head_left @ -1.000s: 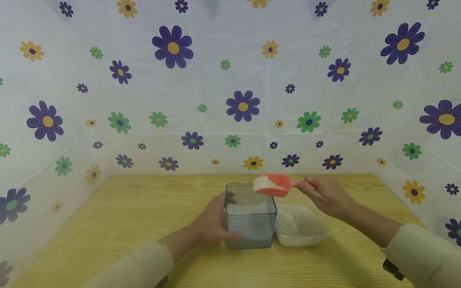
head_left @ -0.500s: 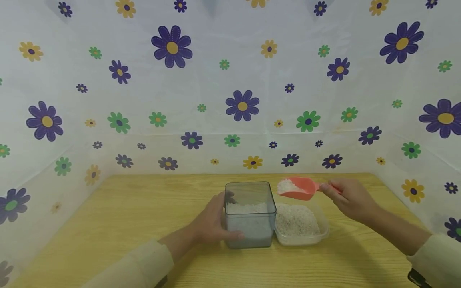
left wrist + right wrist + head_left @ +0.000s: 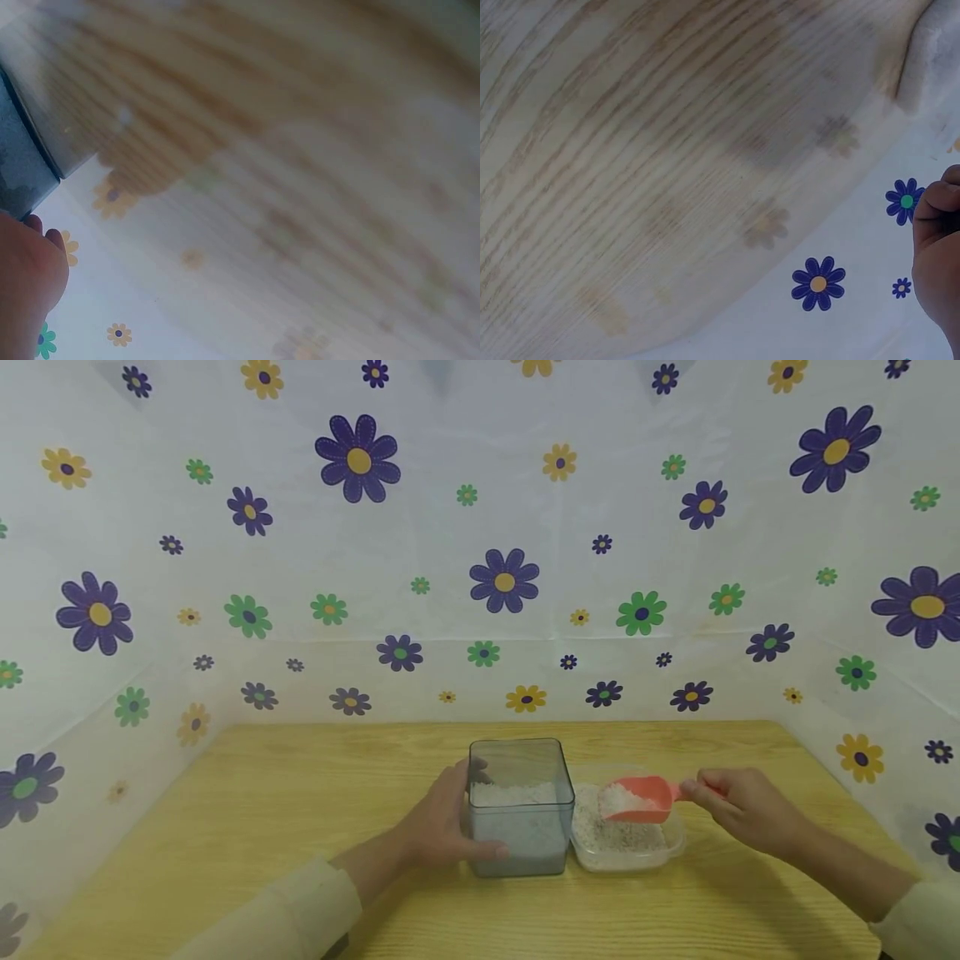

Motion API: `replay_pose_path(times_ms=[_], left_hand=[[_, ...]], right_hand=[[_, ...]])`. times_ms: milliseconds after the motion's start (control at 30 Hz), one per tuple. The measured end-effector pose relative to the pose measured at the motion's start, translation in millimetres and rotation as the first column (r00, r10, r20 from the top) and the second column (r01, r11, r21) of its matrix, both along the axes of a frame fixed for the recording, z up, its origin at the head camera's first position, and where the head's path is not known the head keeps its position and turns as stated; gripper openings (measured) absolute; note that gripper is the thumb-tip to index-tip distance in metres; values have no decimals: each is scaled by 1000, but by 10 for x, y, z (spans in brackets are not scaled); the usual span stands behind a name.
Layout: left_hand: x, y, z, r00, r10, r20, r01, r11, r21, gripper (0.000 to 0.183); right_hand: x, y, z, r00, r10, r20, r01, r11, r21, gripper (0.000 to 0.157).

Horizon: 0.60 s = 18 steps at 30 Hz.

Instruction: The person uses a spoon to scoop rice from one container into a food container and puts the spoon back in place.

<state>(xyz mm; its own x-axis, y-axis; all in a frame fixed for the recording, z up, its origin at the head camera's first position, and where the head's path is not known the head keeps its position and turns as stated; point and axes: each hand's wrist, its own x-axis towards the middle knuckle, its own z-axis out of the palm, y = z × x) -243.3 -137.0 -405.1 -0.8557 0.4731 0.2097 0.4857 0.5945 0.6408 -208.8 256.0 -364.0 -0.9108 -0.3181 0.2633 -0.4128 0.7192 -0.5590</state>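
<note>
A grey see-through square container (image 3: 521, 839) stands upright on the table, partly filled with white rice (image 3: 513, 795). My left hand (image 3: 446, 827) grips its left side, thumb across the front and fingers round the back. In my right hand (image 3: 750, 810) is the handle of a coral-pink scoop (image 3: 656, 797), with white rice in its bowl. The scoop is low over a clear plastic tub (image 3: 630, 862) heaped with rice (image 3: 618, 835); whether it touches the heap I cannot tell. The left wrist view catches only the container's edge (image 3: 26, 142) and part of my hand.
The tub stands right beside the container on its right. Both are on a wood-grain table (image 3: 315, 793). A white flower-printed cloth (image 3: 435, 543) rises behind the table and along both sides.
My right hand has carried the scoop rightward from above the container, then lowered it over the tub, rice still in it. My left hand and the container have stayed put.
</note>
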Motion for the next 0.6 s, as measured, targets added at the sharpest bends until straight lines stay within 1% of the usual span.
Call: replay_pose_path(times_ms=[100, 233, 400, 467, 600], left_hand=[[-5, -5, -4, 1000, 1, -1, -1, 1000, -3, 99], [-9, -14, -10, 1000, -6, -11, 6, 1000, -2, 99], [-15, -20, -14, 1000, -12, -24, 12, 1000, 1, 100], [-17, -20, -13, 999, -16, -30, 16, 1000, 2, 101], [-9, -16, 1, 1000, -19, -24, 19, 1000, -2, 102]], right_hand=[[-3, -9, -40, 999, 31, 11, -31, 1000, -2, 35], [-20, -20, -73, 997, 72, -1, -72, 997, 7, 28], [-51, 0, -93, 993, 113, -31, -111, 992, 55, 28], [-68, 18, -83, 992, 120, -26, -118, 990, 76, 27], [-87, 47, -22, 992, 130, 4, -130, 986, 101, 21]])
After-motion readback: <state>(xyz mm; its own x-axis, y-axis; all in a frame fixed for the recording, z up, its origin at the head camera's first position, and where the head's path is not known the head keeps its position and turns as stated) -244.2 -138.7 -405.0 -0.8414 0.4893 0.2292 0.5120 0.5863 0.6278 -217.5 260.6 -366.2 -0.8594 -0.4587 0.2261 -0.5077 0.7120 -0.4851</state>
